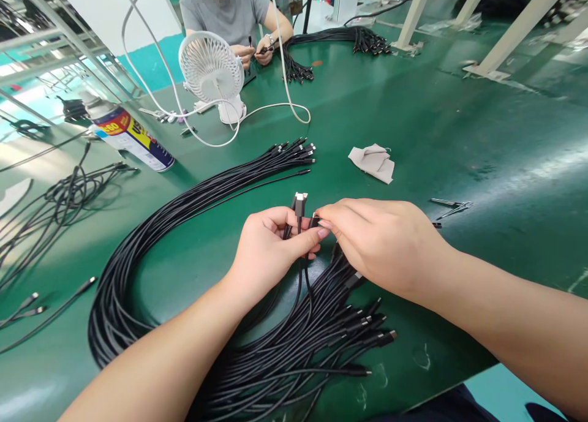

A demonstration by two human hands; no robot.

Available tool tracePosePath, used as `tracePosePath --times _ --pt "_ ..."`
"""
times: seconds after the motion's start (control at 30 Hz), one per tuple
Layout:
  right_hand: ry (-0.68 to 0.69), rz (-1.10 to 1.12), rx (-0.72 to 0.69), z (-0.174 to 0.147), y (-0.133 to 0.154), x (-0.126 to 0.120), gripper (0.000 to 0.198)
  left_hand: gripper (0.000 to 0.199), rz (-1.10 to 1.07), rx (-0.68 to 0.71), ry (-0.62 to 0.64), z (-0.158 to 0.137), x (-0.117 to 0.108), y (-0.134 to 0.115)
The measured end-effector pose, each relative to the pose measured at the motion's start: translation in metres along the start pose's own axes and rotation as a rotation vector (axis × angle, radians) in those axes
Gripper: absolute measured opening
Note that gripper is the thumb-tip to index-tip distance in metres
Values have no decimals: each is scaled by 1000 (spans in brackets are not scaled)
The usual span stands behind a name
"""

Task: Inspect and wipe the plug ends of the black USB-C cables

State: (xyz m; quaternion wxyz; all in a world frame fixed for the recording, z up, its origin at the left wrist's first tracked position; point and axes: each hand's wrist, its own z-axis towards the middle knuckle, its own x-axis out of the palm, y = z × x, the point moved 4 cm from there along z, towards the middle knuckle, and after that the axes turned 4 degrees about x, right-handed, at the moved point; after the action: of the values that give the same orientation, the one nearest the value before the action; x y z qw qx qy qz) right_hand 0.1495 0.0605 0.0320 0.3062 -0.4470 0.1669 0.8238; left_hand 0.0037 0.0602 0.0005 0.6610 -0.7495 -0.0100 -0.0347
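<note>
Over the middle of the green table, my left hand (271, 238) is closed on black cables, with one cable's plug (300, 204) standing upright above its fingers, metal end up. Right beside it, my right hand (383, 235) pinches another black plug (315, 220) between thumb and fingers; part of that plug is hidden. Beneath both hands a thick bundle of black cables (119, 275) curves in a U shape. One set of its plug ends lies fanned out below my right hand, the other set (298, 149) points right, farther back.
A spray can (131, 137) and a white fan (214, 73) with a looping white cord stand at the back left. Loose cables (64, 192) lie at left. A crumpled cloth (373, 163) and tweezers (452, 206) lie right. Across the table a person (229, 18) handles cables.
</note>
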Motion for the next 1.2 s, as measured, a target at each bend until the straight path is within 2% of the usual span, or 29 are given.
tracePosePath --times 0.37,0.73,1.2 --pt "-31 53 20 1 -1 -1 26 43 66 28 -1 0 -1 0" --pt "28 56 6 0 -5 -1 29 42 67 35 2 1 -1 1" --pt "36 29 -25 0 -8 -4 30 41 -6 -1 17 1 -1 3"
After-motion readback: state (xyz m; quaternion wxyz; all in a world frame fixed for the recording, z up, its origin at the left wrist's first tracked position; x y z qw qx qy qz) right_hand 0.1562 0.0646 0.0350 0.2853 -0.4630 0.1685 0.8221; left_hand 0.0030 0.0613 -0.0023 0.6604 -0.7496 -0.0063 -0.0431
